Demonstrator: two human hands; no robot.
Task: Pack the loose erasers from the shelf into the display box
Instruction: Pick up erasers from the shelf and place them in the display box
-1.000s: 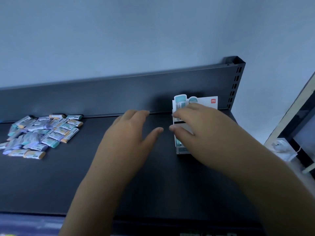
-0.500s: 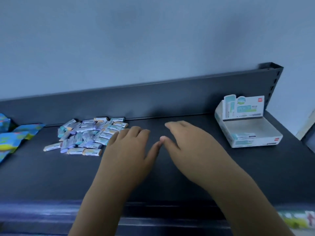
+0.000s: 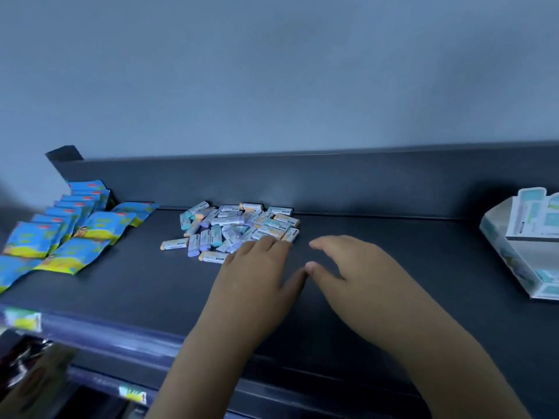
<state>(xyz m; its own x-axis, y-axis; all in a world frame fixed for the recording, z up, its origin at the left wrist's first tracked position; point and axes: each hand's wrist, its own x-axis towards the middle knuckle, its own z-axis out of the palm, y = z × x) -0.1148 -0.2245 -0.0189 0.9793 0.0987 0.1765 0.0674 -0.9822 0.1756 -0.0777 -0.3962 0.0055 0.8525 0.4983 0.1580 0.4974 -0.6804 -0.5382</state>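
Erasers (image 3: pixel 239 226) piled by the shelf (image 3: pixel 121 282) back wall, just ahead-left of left hand (image 3: pixel 257 267), fingertips at pile's near edge; both grips open, empty; right hand (image 3: pixel 348 267) farther; box (image 3: pixel 520 252) well right of pile.

Left hand (image 3: pixel 257 272) and right hand (image 3: pixel 348 267): both bare, no gloves. No rings, watch, bracelet or strap visible on either wrist. Both forearms uncovered to the frame edge; no sleeve in view. Fingers (image 3: pixel 269 241) unadorned; nails too blurred to assess.
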